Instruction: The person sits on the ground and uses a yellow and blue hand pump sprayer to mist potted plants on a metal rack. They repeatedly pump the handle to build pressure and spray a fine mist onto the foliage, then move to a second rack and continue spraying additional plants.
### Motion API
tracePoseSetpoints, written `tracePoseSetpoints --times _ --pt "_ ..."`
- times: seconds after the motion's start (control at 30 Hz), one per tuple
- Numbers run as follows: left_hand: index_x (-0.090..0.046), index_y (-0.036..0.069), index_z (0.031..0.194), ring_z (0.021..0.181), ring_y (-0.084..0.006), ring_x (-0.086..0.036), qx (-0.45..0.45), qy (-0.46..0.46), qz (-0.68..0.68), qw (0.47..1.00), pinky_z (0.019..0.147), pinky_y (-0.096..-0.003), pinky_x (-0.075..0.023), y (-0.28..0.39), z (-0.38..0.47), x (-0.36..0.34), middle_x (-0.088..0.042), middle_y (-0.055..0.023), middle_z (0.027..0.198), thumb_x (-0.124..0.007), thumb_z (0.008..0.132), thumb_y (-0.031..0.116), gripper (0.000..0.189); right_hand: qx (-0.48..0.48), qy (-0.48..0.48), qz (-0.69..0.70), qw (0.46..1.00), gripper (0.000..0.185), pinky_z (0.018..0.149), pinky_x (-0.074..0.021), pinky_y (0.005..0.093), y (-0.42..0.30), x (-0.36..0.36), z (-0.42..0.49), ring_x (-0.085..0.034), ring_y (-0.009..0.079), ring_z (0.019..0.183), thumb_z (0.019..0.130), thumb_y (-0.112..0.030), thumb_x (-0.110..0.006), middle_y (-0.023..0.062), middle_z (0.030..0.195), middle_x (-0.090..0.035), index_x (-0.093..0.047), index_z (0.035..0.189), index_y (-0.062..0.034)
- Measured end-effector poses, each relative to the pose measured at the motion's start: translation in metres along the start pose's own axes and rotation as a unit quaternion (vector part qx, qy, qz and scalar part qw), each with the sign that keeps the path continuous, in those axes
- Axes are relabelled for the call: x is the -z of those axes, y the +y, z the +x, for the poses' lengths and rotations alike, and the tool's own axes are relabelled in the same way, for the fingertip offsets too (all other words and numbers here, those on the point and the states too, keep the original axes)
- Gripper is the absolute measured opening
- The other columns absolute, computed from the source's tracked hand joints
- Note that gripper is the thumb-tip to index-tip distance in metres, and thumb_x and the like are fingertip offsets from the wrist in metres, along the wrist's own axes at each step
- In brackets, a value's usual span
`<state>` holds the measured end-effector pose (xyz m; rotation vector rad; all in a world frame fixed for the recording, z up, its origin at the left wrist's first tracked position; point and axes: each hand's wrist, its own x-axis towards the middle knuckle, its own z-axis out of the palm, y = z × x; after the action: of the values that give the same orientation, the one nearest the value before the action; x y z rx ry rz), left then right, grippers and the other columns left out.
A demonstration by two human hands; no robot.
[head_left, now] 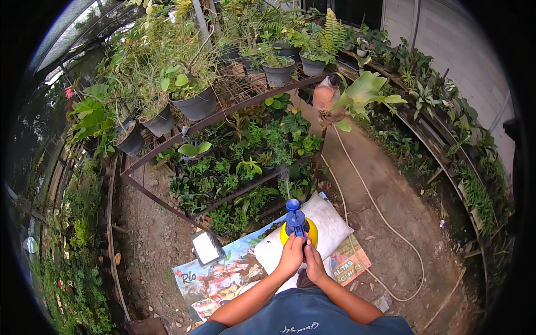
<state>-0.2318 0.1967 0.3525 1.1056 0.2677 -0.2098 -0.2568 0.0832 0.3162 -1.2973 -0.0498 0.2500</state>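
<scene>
A yellow pump pressure sprayer (311,233) with a blue pump handle and head is held in front of my body, over a white sack. My left hand (292,254) and my right hand (314,261) both close around its handle, fingers together below the blue top. A fine spray leaves the nozzle (288,196) towards the small potted plants (251,167) on the lower level of the metal rack. The lower part of the sprayer is hidden by my hands.
A white stuffed sack (326,217) lies on a printed banner (217,276), near a small black-and-white package (207,248). Potted plants stand on the rusty rack (226,111). A staghorn fern (364,94) hangs at its corner; a pale hose (389,226) loops over the dirt path.
</scene>
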Motion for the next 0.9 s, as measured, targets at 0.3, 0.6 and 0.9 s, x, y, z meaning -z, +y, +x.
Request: tracePoseSetpoints --times 0.3,0.6,0.9 --pt "-0.057 -0.001 0.120 0.089 -0.0152 -0.061 0.004 0.037 -0.006 0.999 0.085 -0.0297 -0.0525 -0.013 0.051 -0.059 -0.064 -0.0059 0.097 -0.043 0.110 0.017 0.025 0.069 0.034 -0.127 0.989 0.048 0.077 -0.0496 0.0315 -0.025 0.060 0.058 -0.055 0.0119 0.078 0.114 -0.041 -0.051 0.0007 0.082 -0.059 -0.066 0.118 0.0045" --pt "-0.056 -0.002 0.119 0.087 -0.0155 -0.060 -0.087 0.115 0.040 0.989 0.086 -0.0297 -0.0525 -0.018 0.086 -0.076 -0.062 -0.0058 0.093 -0.041 0.111 0.016 0.025 0.099 -0.012 -0.124 0.987 0.057 0.077 -0.0485 0.0317 -0.008 0.081 0.114 -0.053 0.0117 0.079 0.112 -0.047 -0.053 0.0048 0.080 -0.057 -0.064 0.123 0.0077" --pt "-0.057 0.001 0.115 0.079 -0.0123 -0.054 -0.013 0.053 0.088 0.995 0.076 -0.0284 -0.0484 0.010 0.090 -0.067 -0.060 -0.0036 0.089 -0.039 0.108 0.017 0.026 0.131 -0.047 -0.133 0.981 0.060 0.067 -0.0493 0.0329 -0.020 0.083 0.122 -0.063 0.0160 0.074 0.111 -0.046 -0.056 0.0066 0.080 -0.064 -0.056 0.141 0.0062"
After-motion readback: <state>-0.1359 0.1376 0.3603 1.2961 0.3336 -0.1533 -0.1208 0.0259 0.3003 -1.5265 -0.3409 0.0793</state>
